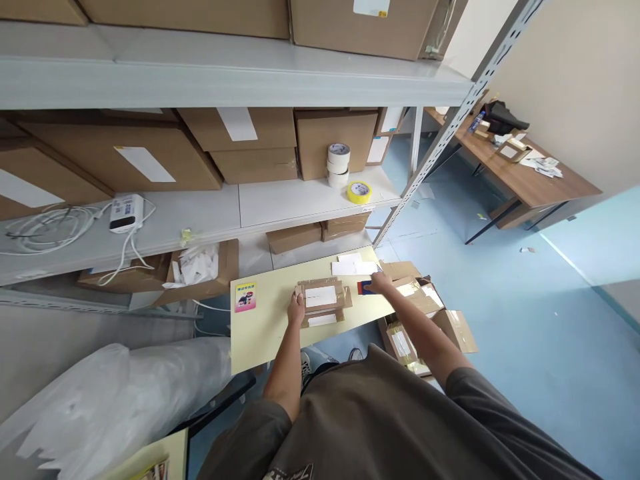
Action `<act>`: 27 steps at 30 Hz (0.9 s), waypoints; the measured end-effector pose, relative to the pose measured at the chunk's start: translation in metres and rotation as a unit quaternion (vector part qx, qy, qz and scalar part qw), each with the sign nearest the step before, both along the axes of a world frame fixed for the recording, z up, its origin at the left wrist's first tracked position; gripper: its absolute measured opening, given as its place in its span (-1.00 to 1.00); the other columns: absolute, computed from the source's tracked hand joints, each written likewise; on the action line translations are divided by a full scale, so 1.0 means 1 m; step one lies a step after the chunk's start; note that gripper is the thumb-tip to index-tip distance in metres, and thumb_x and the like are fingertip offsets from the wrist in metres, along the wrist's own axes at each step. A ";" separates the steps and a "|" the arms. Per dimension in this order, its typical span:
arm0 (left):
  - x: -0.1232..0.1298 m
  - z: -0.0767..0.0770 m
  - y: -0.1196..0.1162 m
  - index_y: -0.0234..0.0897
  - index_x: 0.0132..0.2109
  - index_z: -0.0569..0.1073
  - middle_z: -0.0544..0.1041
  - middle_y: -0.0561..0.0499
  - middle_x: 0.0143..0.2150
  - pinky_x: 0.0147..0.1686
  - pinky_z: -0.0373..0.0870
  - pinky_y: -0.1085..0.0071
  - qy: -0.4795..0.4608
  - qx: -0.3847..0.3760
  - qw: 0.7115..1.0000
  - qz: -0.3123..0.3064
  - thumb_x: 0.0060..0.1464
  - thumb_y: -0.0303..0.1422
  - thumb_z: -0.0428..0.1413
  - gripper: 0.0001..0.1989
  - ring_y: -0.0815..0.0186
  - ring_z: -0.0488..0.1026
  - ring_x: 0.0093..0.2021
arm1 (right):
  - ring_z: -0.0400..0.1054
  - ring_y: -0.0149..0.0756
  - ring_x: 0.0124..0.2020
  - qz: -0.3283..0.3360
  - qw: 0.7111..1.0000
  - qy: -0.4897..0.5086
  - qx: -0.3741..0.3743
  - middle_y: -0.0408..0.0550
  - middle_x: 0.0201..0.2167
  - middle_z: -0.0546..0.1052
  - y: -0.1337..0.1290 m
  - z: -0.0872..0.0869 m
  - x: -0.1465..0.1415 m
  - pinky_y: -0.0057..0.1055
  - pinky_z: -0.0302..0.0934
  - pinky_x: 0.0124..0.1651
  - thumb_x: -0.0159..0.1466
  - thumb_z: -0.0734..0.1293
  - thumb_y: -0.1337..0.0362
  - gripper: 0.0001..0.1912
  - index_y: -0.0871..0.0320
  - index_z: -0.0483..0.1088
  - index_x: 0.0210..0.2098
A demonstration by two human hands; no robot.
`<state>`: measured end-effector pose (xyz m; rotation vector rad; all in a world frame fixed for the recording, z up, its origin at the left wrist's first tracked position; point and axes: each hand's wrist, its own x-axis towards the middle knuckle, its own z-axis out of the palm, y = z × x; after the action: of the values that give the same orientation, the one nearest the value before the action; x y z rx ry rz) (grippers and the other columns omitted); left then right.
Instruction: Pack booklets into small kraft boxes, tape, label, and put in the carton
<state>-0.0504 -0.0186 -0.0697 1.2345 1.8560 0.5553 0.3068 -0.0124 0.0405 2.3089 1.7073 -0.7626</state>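
Note:
My left hand point(296, 310) grips the left edge of a small taped cardboard box point(321, 283) with a white label, on a pale yellow table. Against its near side lies a second small cardboard box point(323, 319), also labelled. To the right, my right hand point(381, 283) is closed at the table's right edge, next to a flat blue-and-red item point(363, 288). What its fingers hold is too small to make out. White paper sheets point(350, 268) lie just beyond that hand. A pink and yellow picture card point(245, 297) rests at the table's left end.
Behind the table stands a metal shelf point(280, 204) with large cartons, tape rolls point(359, 192) and a white power strip point(126, 213). An open carton point(456, 330) of small boxes sits at right. Plastic wrap point(150, 380) bulks at left; a brown desk point(545, 180) stands farther right.

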 end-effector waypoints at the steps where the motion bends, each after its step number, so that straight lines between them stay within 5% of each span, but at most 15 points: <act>1: 0.000 0.000 0.000 -0.26 0.22 0.46 0.61 -0.27 0.11 0.12 0.40 0.17 0.001 -0.001 1.000 -0.001 0.41 -0.18 -0.10 -0.57 -0.04 0.54 0.15 | 0.48 0.16 0.02 0.002 1.000 -0.002 0.000 0.33 -0.09 0.62 0.001 -0.009 -0.022 -0.13 0.34 -0.03 0.18 0.56 0.09 -0.61 0.23 0.56 -0.13; 6: -0.001 -0.004 0.000 -0.24 0.13 0.51 0.64 -0.25 0.05 0.12 0.41 0.17 0.006 -0.003 1.000 0.012 0.39 -0.15 -0.06 -0.61 -0.05 0.54 0.14 | 0.53 0.12 0.02 -0.004 1.000 0.011 -0.018 0.36 -0.07 0.63 -0.002 -0.049 -0.099 -0.18 0.34 -0.02 0.30 0.42 0.23 -0.74 0.22 0.59 -0.08; 12: 0.001 -0.007 -0.001 -0.24 0.19 0.48 0.62 -0.25 0.10 0.15 0.40 0.18 0.014 0.010 1.000 0.024 0.39 -0.15 -0.06 -0.59 -0.03 0.52 0.17 | 0.50 0.03 0.11 -0.110 0.994 -0.017 0.015 0.25 -0.01 0.63 -0.040 -0.075 -0.054 -0.19 0.30 0.06 0.46 0.19 -0.06 -0.54 0.08 0.50 0.10; 17: -0.001 -0.006 0.000 -0.27 0.20 0.46 0.59 -0.31 0.15 0.14 0.39 0.17 0.036 -0.003 0.999 -0.001 0.41 -0.14 -0.11 -0.56 -0.06 0.51 0.18 | 0.45 0.07 0.19 -0.139 0.988 0.007 -0.061 0.35 0.11 0.56 -0.069 -0.084 -0.023 -0.14 0.29 0.12 0.44 0.24 0.02 -0.55 0.17 0.48 0.14; 21: 0.000 -0.001 0.002 -0.24 0.23 0.43 0.60 -0.28 0.14 0.12 0.40 0.19 0.049 -0.019 0.999 0.000 0.41 -0.13 -0.12 -0.55 -0.05 0.52 0.18 | 0.49 0.11 0.12 -0.125 0.991 0.045 -0.033 0.39 0.05 0.59 -0.067 -0.079 -0.038 -0.13 0.32 0.09 0.47 0.16 0.06 -0.53 0.25 0.49 0.11; 27: -0.003 0.008 0.001 -0.24 0.09 0.50 0.63 -0.28 0.06 0.08 0.41 0.19 0.048 -0.033 0.998 -0.012 0.39 -0.14 -0.06 -0.63 -0.06 0.55 0.13 | 0.54 -0.05 0.03 -0.061 0.975 0.212 0.001 0.16 0.01 0.63 -0.048 -0.079 -0.100 -0.29 0.38 -0.01 0.47 0.11 -0.17 -0.42 0.10 0.42 0.17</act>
<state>-0.0530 -0.0176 -0.0619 1.2566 1.9211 0.4258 0.2071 -0.0605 -0.0388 2.3968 1.7237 -1.3608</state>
